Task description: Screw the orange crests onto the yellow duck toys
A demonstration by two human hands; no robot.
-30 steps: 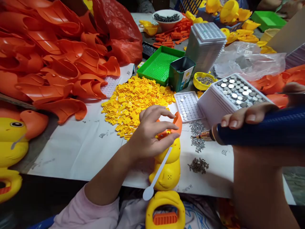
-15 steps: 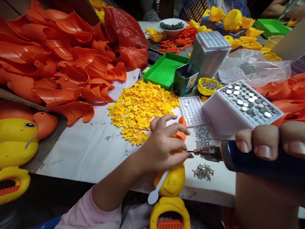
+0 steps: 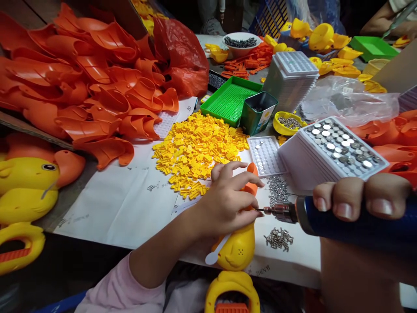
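Note:
A yellow toy duck with an orange bill lies at the table's front edge, its ring handle hanging over toward my lap. My left hand is closed over the duck's head, fingers curled around it and hiding much of it. A blue electric screwdriver lies level in my right hand, which is wrapped around its body. Its thin bit points left and reaches my left fingertips at the duck; the exact contact point is hidden. A white spoon-shaped strip sticks out beside the duck.
Behind my left hand lies a heap of small yellow parts. Loose screws lie below the screwdriver. A stack of white trays with button cells stands right. Orange shells pile up left, near another toy duck.
The screwdriver and my right hand have shifted slightly left, with the bit closer in at the duck. My left hand keeps its hold; the whole view has moved a little.

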